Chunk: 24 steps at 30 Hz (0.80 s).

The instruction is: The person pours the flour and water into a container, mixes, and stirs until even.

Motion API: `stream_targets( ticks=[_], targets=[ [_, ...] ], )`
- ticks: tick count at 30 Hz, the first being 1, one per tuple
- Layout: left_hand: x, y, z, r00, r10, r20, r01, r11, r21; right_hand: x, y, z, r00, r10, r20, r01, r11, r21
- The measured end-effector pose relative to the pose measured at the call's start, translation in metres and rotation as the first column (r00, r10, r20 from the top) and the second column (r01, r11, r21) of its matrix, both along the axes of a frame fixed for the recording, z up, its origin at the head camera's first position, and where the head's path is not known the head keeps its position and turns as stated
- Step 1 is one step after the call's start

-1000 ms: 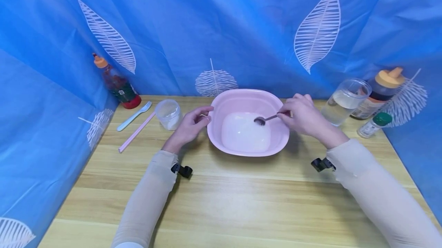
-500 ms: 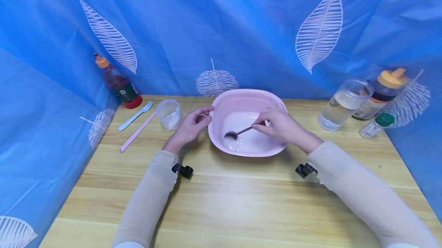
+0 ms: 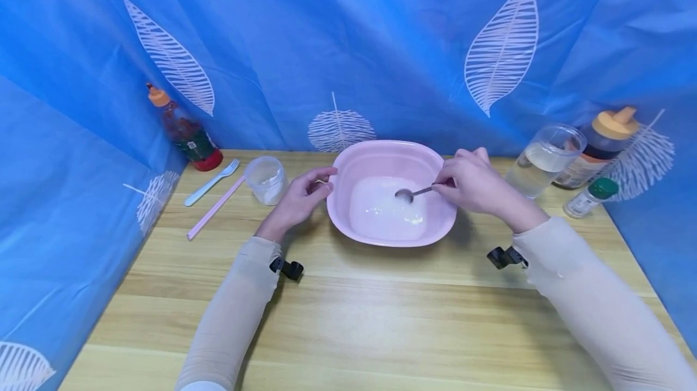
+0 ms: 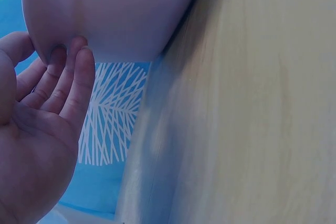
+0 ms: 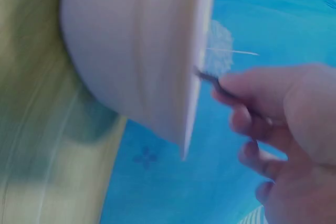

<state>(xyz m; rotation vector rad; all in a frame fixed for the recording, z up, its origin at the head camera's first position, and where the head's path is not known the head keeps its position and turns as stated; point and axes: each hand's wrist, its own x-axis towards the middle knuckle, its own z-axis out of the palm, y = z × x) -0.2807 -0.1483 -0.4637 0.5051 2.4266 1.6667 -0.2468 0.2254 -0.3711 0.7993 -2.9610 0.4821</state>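
A pink basin [image 3: 383, 239] stands on the table with whitish contents pooled over its bottom. My left hand [image 3: 301, 198] holds the basin's left rim, the thumb on one side and curled fingers on the other, as the left wrist view shows [image 4: 52, 108]. Pinched in my right hand [image 3: 472, 184] is a dark metal spoon [image 3: 405, 195], its bowl inside the basin and its handle over the right rim. The right wrist view shows the spoon handle [image 5: 207, 77] between thumb and fingers; the spoon's bowl is hidden there behind the basin wall.
Left of the basin are a clear cup [image 3: 267, 180] with white contents, a pink straw [image 3: 215, 209], a light-blue fork [image 3: 211, 184] and a red sauce bottle [image 3: 190, 137]. On the right stand a glass of water [image 3: 539, 164], a dark yellow-capped bottle [image 3: 596, 152] and a green-capped jar [image 3: 590, 197].
The spoon swept left and toward the near side of the basin half a second ago, then came back to the right and away. My left hand and the basin stay in place.
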Motion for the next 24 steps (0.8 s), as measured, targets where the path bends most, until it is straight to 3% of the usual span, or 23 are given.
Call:
stream_targets(
  ticks=[4, 8, 12, 17, 20, 24],
  targets=[
    [0.0, -0.001, 0.0, 1.0, -0.001, -0.001, 0.001, 1.0, 0.0, 0.003, -0.006, -0.002, 0.989, 0.095, 0.112, -0.085, 0.992, -0.088],
    [0.0, 0.001, 0.001, 1.0, -0.008, -0.004, 0.008, 1.0, -0.004, 0.002, -0.021, -0.016, 0.983, 0.137, 0.126, -0.117, 0.981, -0.151],
    [0.0, 0.002, 0.002, 1.0, -0.01, -0.002, 0.01, 1.0, 0.001, -0.001, -0.028, -0.02, 0.995, 0.086, 0.047, -0.079, 0.989, -0.128],
    [0.0, 0.001, 0.001, 1.0, -0.007, -0.001, 0.007, 1.0, 0.001, -0.001, -0.017, -0.014, 0.998, -0.034, -0.045, 0.032, 0.998, -0.047],
    [0.0, 0.001, 0.001, 1.0, -0.004, -0.003, 0.004, 1.0, 0.006, 0.0, -0.008, -0.009, 0.995, -0.083, -0.056, 0.083, 0.997, -0.009],
    [0.0, 0.0, 0.0, 1.0, -0.005, -0.003, 0.005, 1.0, 0.013, 0.003, -0.001, -0.003, 0.998, -0.06, -0.012, 0.06, 0.998, 0.006]
  ],
)
